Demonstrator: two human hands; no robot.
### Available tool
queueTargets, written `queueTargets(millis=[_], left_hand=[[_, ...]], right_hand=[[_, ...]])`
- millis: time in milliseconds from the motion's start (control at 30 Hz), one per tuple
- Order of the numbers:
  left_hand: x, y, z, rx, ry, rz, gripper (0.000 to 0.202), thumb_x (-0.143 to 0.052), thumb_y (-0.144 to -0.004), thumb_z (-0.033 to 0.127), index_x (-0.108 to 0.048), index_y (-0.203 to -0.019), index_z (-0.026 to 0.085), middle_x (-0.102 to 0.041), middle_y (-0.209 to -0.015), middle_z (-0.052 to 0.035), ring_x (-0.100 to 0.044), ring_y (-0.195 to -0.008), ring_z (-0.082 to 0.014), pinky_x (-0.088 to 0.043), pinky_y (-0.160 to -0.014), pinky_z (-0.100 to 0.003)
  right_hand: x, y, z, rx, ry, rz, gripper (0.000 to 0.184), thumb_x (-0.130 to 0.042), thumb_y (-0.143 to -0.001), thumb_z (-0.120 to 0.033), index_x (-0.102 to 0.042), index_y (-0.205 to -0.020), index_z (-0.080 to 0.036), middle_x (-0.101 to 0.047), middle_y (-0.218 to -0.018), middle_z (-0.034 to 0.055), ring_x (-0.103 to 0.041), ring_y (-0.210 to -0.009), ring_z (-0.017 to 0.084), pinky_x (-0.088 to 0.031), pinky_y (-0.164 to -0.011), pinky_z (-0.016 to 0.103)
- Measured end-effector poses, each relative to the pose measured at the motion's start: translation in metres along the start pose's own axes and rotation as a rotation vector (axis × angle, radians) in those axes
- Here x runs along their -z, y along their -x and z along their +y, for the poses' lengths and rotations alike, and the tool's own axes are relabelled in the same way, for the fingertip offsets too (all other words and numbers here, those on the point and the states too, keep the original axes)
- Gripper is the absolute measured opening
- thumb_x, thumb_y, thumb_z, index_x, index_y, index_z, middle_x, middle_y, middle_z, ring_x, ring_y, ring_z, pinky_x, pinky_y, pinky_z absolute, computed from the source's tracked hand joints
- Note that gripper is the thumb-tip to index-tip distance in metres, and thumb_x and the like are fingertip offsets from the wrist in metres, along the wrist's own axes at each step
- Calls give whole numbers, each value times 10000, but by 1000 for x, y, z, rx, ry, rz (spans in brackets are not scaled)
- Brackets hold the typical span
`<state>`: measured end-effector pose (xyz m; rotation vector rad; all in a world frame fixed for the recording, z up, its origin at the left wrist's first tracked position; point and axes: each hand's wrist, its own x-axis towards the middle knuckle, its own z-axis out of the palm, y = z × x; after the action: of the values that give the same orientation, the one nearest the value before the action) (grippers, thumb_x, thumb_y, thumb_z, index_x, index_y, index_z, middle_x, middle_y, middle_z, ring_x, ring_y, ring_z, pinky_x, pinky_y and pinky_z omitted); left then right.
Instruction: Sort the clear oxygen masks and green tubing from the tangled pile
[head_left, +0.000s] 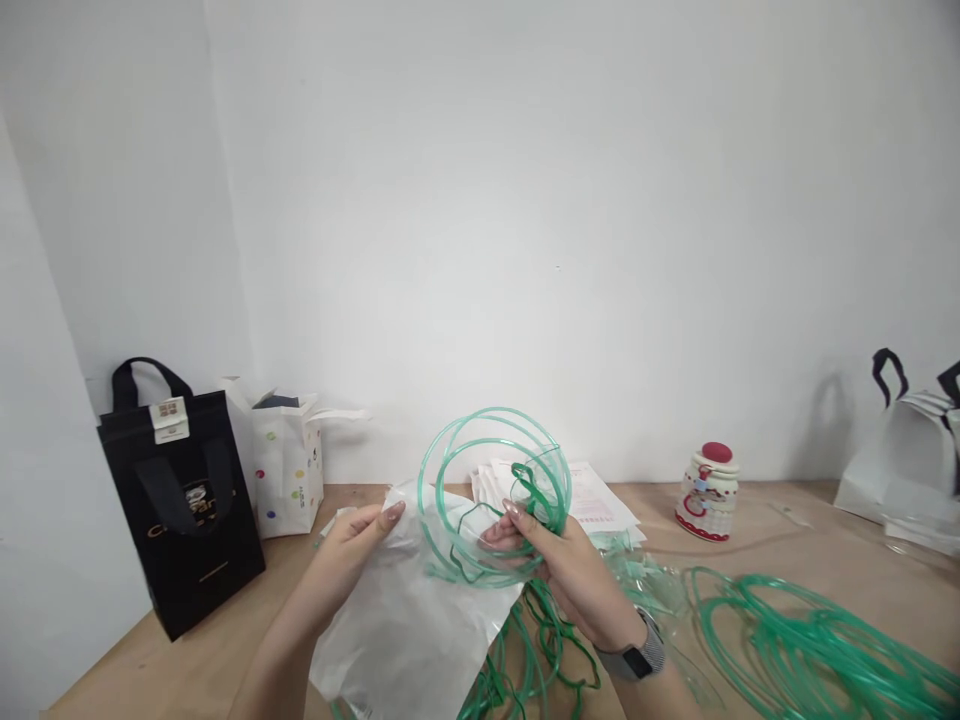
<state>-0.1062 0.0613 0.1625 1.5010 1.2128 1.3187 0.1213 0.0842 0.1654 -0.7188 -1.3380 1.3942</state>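
My left hand (358,540) pinches the upper edge of a white translucent plastic bag (409,625) that hangs over the table. My right hand (559,570), with a watch at the wrist, grips a coil of green plastic tubing (491,480) held upright at the mouth of the bag. Loose ends of the tubing trail down below my right hand.
A black paper bag (180,500) and a white dotted gift bag (289,465) stand at the left on the wooden table (750,560). Printed papers (600,500), a small red-and-white jar (709,490), more green tubing (795,640) and a white bag (907,460) lie to the right.
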Motion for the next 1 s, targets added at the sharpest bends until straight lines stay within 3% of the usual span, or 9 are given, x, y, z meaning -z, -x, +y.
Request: queueTargets(millis=[167, 267, 333, 433, 533, 667, 800, 900, 1000], left_hand=[[-5, -1, 4, -41, -51, -73, 399, -500, -787, 511, -617, -646, 156, -570, -657, -14, -507, -702, -196, -399, -644, -262], [-9, -2, 5, -67, -101, -61, 396, -528, -762, 514, -647, -642, 156, -600, -662, -19, -530, -705, -206, -418, -638, -260], [-11, -3, 5, -80, -107, -51, 392, -539, -755, 513, -659, -640, 158, -621, -673, -20, -539, -704, -207, -423, -636, -258], [-11, -2, 6, -86, -71, -55, 362, -542, -768, 490, -671, -666, 167, -646, -706, -13, -549, -742, -208, -423, -678, -256], [-8, -1, 7, -77, -51, -35, 337, -527, -794, 465, -683, -716, 177, -660, -742, -8, -547, -781, -206, -412, -712, -252], [-6, -1, 7, -75, -26, -65, 317, -520, -810, 439, -700, -776, 181, -666, -758, -8, -542, -806, -206, -402, -719, -247], [-9, -1, 10, -57, -24, -100, 316, -533, -800, 439, -688, -744, 169, -643, -732, -8, -532, -787, -206, -395, -709, -252], [-12, 0, 12, -56, -29, -128, 315, -529, -799, 441, -666, -723, 168, -613, -714, -3, -515, -750, -195, -389, -681, -249], [-14, 1, 11, -85, -60, -145, 333, -512, -809, 444, -622, -667, 164, -555, -669, 9, -475, -698, -169, -370, -646, -238]], right_hand=[[2, 1, 2, -7, 359, 35, 298, -558, -797, -431, -659, -705, -167, -713, -715, 44, -668, -714, 211, -518, -701, 320], [0, 4, 4, -32, 493, -23, 284, -560, -787, -441, -644, -733, -176, -706, -705, 32, -659, -694, 227, -517, -662, 334], [-1, 6, 5, 10, 487, -23, 270, -587, -770, -427, -642, -880, -187, -714, -821, 33, -653, -801, 246, -513, -717, 353], [-1, 9, 1, 126, 400, 37, 483, -648, -735, -375, -522, -1180, -236, -634, -1144, 28, -554, -1082, 243, -447, -903, 369], [2, 14, -10, 103, 321, -51, 556, -636, -758, -353, -438, -1270, -259, -523, -1302, 24, -462, -1200, 220, -395, -970, 356], [4, 18, -21, 44, 365, -212, 336, -507, -843, -383, -585, -1129, -226, -611, -1186, 36, -518, -1131, 237, -400, -947, 366], [5, 19, -14, 129, 556, -95, 289, -601, -769, -374, -634, -1025, -244, -651, -1051, 29, -538, -1057, 256, -391, -925, 344], [5, 19, -5, 138, 652, 20, 241, -659, -706, -332, -630, -919, -225, -643, -898, 30, -562, -917, 245, -432, -815, 318], [4, 16, -3, 137, 630, -32, 94, -634, -713, -280, -614, -773, -210, -612, -755, 1, -554, -801, 208, -434, -737, 283]])
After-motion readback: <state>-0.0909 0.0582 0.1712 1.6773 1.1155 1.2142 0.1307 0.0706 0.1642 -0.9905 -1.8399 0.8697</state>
